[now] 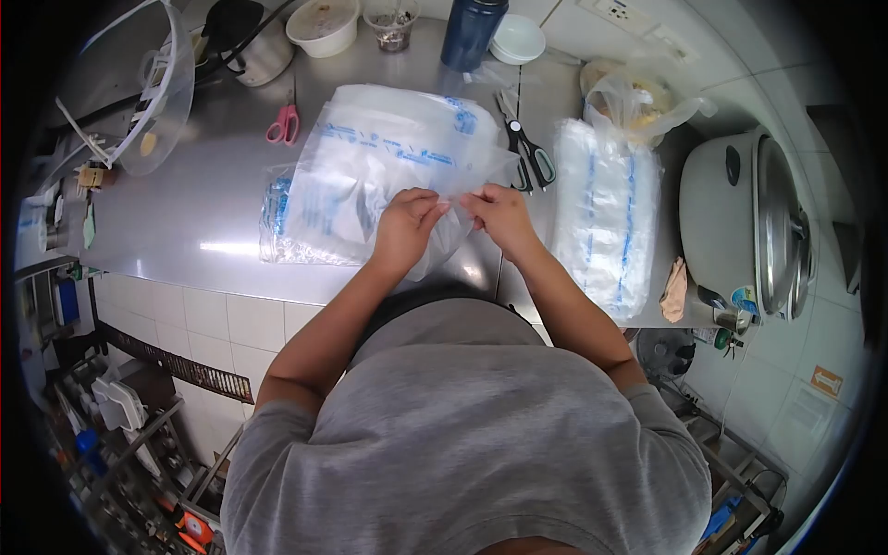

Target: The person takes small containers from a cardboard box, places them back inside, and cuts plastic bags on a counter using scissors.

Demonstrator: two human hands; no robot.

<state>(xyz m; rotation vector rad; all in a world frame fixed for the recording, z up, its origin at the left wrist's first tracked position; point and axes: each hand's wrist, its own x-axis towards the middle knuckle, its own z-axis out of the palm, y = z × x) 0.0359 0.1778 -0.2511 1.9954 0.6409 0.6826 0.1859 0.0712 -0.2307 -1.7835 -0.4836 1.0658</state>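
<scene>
Near the front of the steel counter, my left hand pinches the edge of a thin clear plastic bag. Close beside it, my right hand has its fingers pressed together on the same bag edge. Behind both hands lies a stack of white plastic bags with blue print. Black-handled scissors rest just right of the stack, and pink-handled scissors lie to its left. A crinkled clear packet with blue print shows from under the stack's left side.
On the right stands a long bundle of packed plastic bags, beside a large silver cooker. A tied clear bag sits behind the bundle. Along the back are a pot, a white tub, a blue tumbler and a bowl.
</scene>
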